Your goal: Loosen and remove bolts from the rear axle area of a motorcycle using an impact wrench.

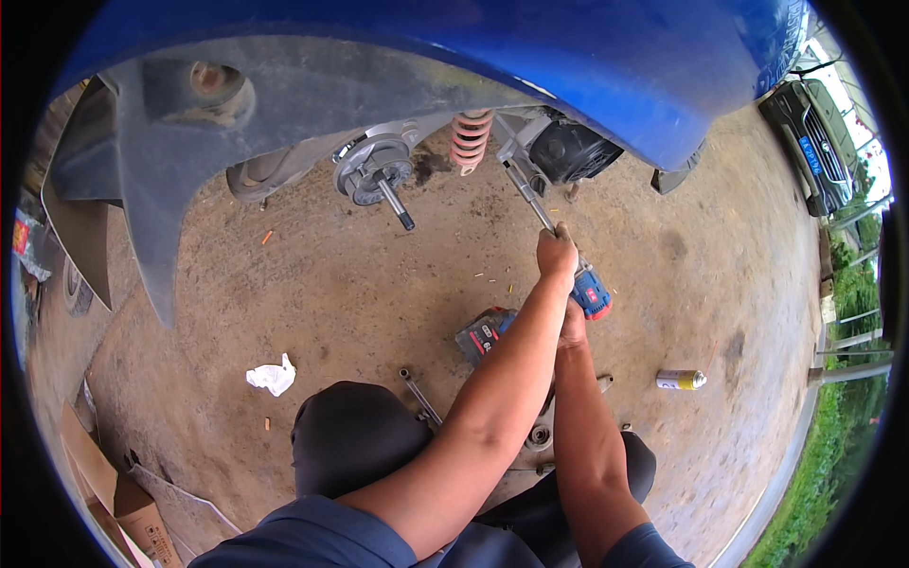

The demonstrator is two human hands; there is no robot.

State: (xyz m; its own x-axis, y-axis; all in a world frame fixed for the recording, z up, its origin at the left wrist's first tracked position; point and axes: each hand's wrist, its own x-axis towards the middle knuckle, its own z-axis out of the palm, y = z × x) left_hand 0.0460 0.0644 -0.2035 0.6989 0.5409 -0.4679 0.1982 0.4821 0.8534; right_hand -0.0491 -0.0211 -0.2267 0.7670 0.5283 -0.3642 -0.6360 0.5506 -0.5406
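Note:
Beneath a blue vehicle body (615, 57), a steel extension bar (535, 203) reaches up to the underside beside a red coil spring (470, 142) and a dark mechanical housing (563, 151). My left hand (559, 251) is closed around the bar's lower end, at the nose of a blue impact driver (589, 295). My right hand (572, 329) grips the driver's handle, partly behind my left forearm; its large battery (481, 336) shows at left. A bare hub with a protruding axle (372, 175) sits left of the spring.
Loose metal parts (538, 435) and a wrench-like tool (421, 398) lie between my knees. A crumpled white bag (272, 377) is left, a spray can (680, 379) right. Cardboard (133, 516) lies lower left. A parked car (805, 142) and greenery (852, 426) are at the right rim.

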